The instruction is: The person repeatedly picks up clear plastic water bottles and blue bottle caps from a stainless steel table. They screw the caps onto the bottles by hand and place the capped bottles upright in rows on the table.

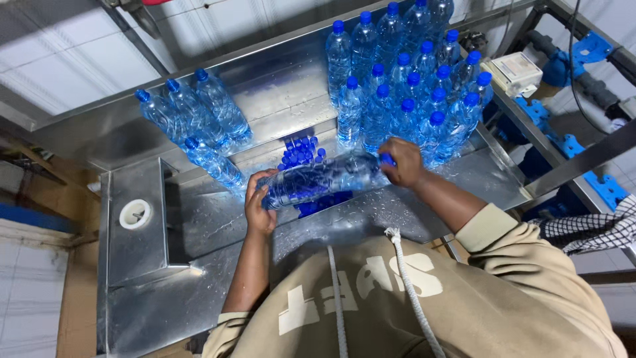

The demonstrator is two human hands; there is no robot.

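Left hand (258,207) wraps the bottle (322,179) base, right hand (402,162) closes on the cap (386,159). Best keep the bottle level over the wet tabletop (199,219) and twist till snug.

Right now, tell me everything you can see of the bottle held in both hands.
The bottle is clear plastic, filled with water, with a blue cap at its right end. It lies nearly level, tilted slightly up toward the cap, above the wet steel table and the loose blue caps. The left hand grips its base end; the right hand closes around the cap end. Its ribbed wall glints.
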